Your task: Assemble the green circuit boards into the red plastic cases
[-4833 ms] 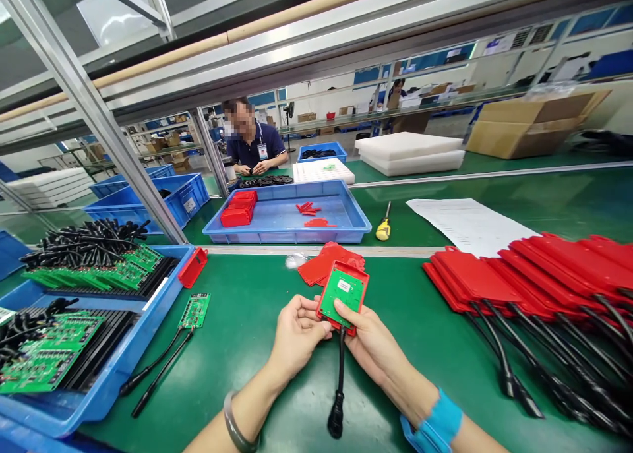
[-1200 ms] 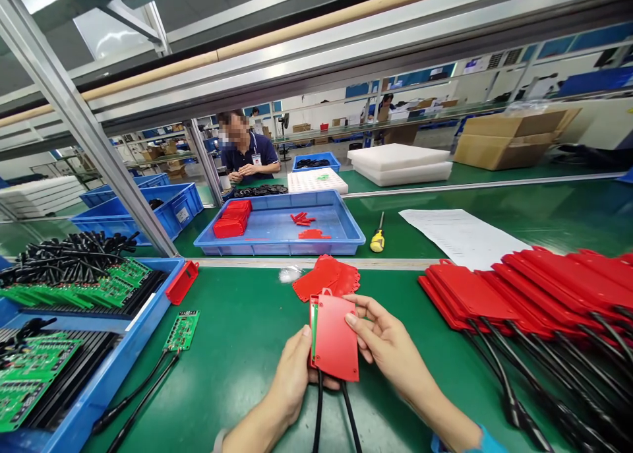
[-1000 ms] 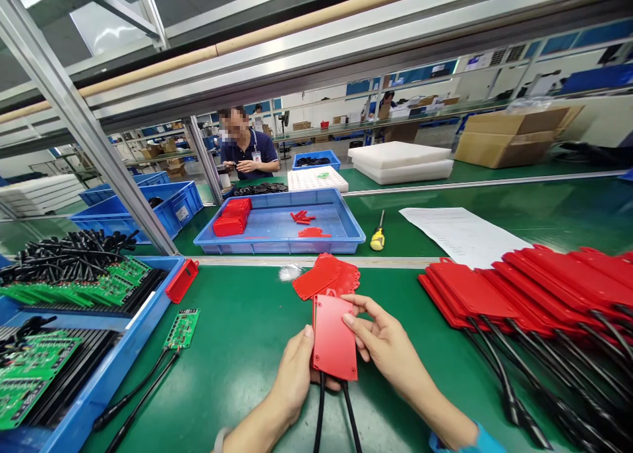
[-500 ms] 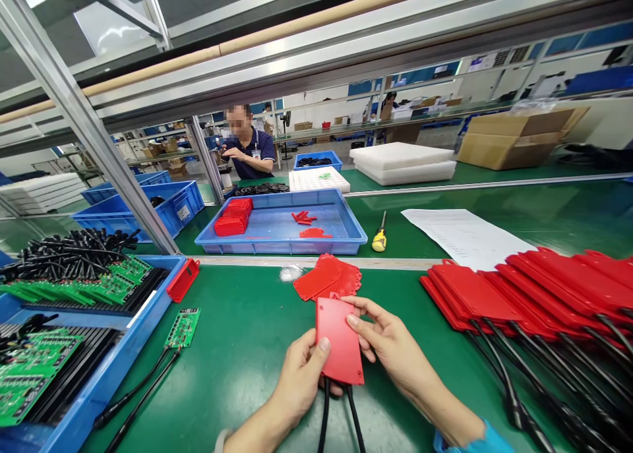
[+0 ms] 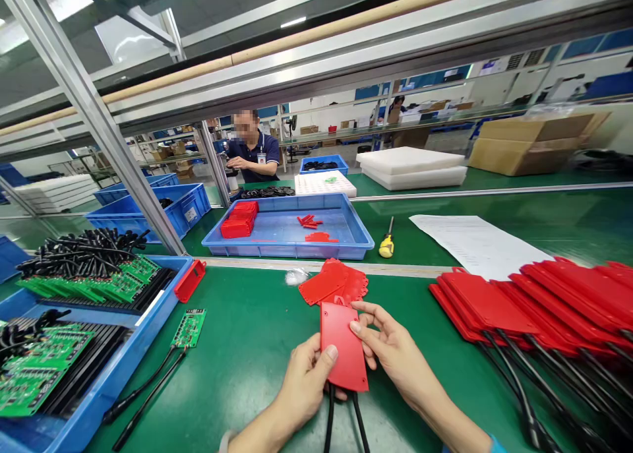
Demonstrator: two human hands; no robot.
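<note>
Left hand (image 5: 304,378) and right hand (image 5: 393,349) hold red case (image 5: 343,346) on my feed, two black cables (image 5: 330,419) out near end.

A glossy green worktop (image 5: 237,328) fills the foreground, catching pale reflections. Over it, an aluminium post (image 5: 101,126) slants up at the left, and aluminium crossbars (image 5: 316,77) run the full width, with a tan rod (image 5: 316,32) along them. Beyond lie grey floor (image 5: 449,143), a standing fan (image 5: 292,127), a far worktop (image 5: 341,134) and a white wall (image 5: 316,108). A strip light (image 5: 293,22) glows against the dark grey ceiling (image 5: 237,4).
</note>
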